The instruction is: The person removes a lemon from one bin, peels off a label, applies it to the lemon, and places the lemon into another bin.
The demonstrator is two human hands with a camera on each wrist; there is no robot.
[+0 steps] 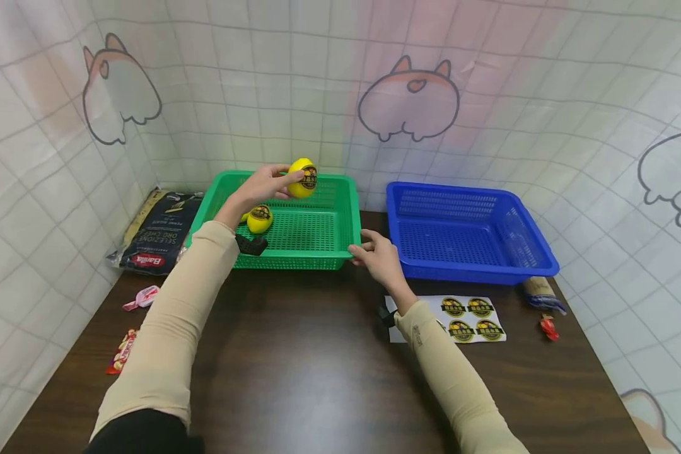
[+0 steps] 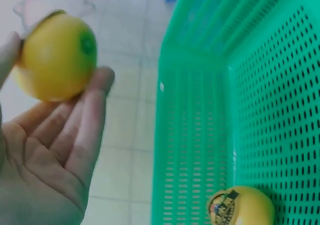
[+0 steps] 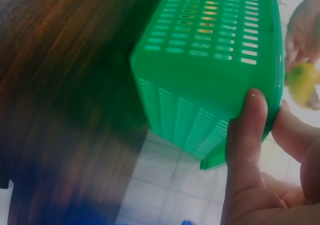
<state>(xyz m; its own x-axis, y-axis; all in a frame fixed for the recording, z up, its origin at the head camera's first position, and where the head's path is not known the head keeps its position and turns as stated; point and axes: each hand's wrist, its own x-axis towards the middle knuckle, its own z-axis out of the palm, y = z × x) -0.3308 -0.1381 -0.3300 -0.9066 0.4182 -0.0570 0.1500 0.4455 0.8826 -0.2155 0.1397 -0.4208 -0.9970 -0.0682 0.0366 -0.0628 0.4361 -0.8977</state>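
My left hand (image 1: 265,182) holds a round yellow fruit (image 1: 301,187) with a black-and-gold sticker between thumb and fingers. It is raised over the back of a green plastic basket (image 1: 353,211). In the left wrist view the fruit (image 2: 60,57) shows a green spot at one end. My right hand (image 1: 381,257) grips the basket's front right corner. Up close in the right wrist view, thumb and finger (image 3: 250,135) pinch the green rim (image 3: 278,50). A second stickered yellow fruit (image 1: 259,219) lies at the basket's left, with another partly hidden behind the left wrist.
A blue basket (image 1: 477,275) stands to the right. In front of it lies a sticker sheet (image 1: 482,334), partly under the right forearm. A dark pasta bag (image 1: 161,233) and candy wrappers (image 1: 142,297) are at the left. A small packet (image 1: 541,295) and red candy (image 1: 548,328) lie at the right.
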